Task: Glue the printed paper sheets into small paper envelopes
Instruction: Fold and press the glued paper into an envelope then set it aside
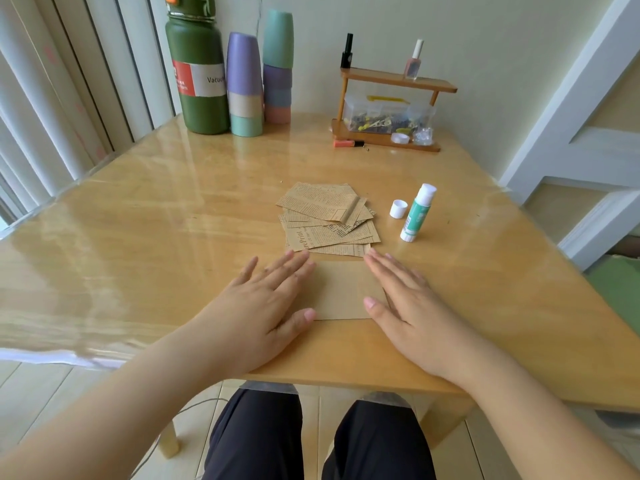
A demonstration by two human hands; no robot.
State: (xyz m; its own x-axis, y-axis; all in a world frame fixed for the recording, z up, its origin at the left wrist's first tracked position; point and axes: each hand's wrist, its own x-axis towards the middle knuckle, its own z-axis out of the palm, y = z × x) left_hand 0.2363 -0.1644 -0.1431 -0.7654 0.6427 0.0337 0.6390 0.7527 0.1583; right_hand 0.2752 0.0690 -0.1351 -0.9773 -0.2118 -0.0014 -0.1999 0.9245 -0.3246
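A plain brown sheet (pixel 341 291) lies blank side up on the wooden table (pixel 173 220) near its front edge. My left hand (pixel 266 303) rests flat on the sheet's left edge with fingers spread. Flat on the sheet's right edge lies my right hand (pixel 408 303). Just beyond the sheet sits a fanned pile of newspaper-print sheets (pixel 329 220). Right of the pile stands an uncapped green-and-white glue stick (pixel 417 213), with its white cap (pixel 398 208) beside it.
At the back left stand a green vacuum flask (pixel 197 71) and stacks of pastel cups (pixel 259 77). A small wooden shelf (pixel 391 109) at the back holds nail polish bottles and a clear box of small items. My knees show below the table's front edge.
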